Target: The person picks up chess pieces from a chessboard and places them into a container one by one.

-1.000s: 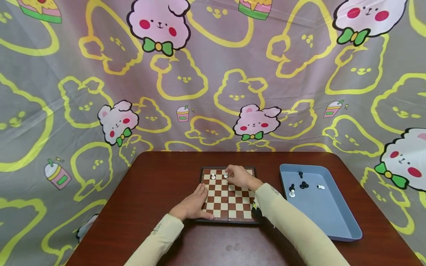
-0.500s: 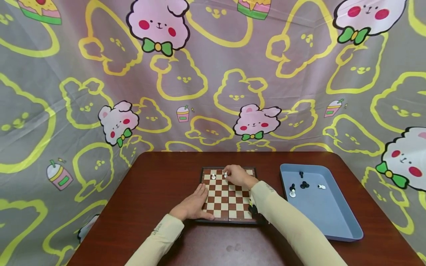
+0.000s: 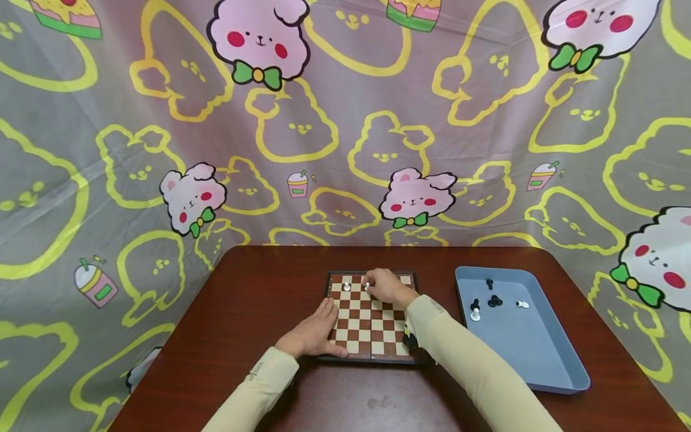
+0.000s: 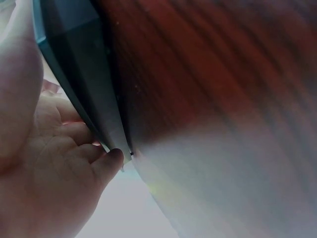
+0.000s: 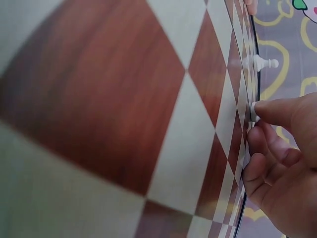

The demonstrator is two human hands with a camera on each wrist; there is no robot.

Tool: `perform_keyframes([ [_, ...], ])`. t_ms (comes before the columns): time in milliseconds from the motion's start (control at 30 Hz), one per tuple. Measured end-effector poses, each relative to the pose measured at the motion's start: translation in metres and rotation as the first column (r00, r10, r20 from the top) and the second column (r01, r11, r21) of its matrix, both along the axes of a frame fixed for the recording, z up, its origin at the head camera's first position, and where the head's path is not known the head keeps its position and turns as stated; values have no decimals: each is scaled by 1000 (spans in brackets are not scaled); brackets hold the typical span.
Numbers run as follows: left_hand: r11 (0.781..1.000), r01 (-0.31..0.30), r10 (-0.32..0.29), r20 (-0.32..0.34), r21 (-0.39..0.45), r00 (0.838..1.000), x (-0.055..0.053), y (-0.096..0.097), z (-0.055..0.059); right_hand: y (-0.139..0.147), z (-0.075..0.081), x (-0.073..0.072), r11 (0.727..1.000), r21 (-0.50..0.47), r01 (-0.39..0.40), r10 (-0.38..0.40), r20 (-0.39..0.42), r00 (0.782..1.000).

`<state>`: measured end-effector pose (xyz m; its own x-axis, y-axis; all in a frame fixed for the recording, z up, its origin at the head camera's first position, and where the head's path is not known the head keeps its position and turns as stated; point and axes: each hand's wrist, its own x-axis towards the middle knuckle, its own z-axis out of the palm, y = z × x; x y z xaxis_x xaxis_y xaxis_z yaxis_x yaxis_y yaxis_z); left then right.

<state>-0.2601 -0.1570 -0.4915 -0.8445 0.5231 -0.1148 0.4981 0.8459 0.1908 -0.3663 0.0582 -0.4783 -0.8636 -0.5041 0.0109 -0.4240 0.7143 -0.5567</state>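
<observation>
A brown-and-cream chessboard [image 3: 353,330] lies flat on the table. At its near left corner my left hand [image 3: 313,331] rests with straight fingers along the left side and the thumb on the front border; the left wrist view shows this hand [image 4: 54,144] against the board's dark edge [image 4: 84,64]. Near the far side, my right hand [image 3: 385,285] pinches a small white chess piece [image 3: 367,286] between thumb and fingers, low against the board. In the right wrist view the right hand [image 5: 282,158] covers most of that piece. A white pawn [image 5: 262,63] stands to its left.
Right of the board, a blue-grey tray [image 3: 531,354] holds several black pieces [image 3: 494,301], a standing white piece [image 3: 475,315] and a white one lying down [image 3: 522,305]. A patterned cloth [image 3: 335,204] hangs behind the brown table [image 3: 259,300].
Over the first half second my right wrist and sleeve shift slightly left, while the fingers stay at the white piece. My left hand keeps its place.
</observation>
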Motion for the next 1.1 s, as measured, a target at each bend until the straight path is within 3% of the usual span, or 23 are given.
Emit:
perform_keyframes([
  [333, 1000, -5, 5, 11, 6, 1000, 1, 1, 4, 10, 1, 1, 1000, 1, -27, 27, -25, 999],
  [533, 1000, 0, 0, 8, 6, 1000, 1, 1, 5, 16, 10, 6, 999, -3, -34, 34, -78, 996],
  [900, 1000, 4, -4, 12, 2, 1000, 1, 0, 5, 32, 24, 19, 998, -14, -66, 64, -83, 994],
  [1100, 1000, 7, -7, 13, 10, 1000, 2, 1, 5, 44, 31, 24, 998, -15, -62, 59, -132, 989],
])
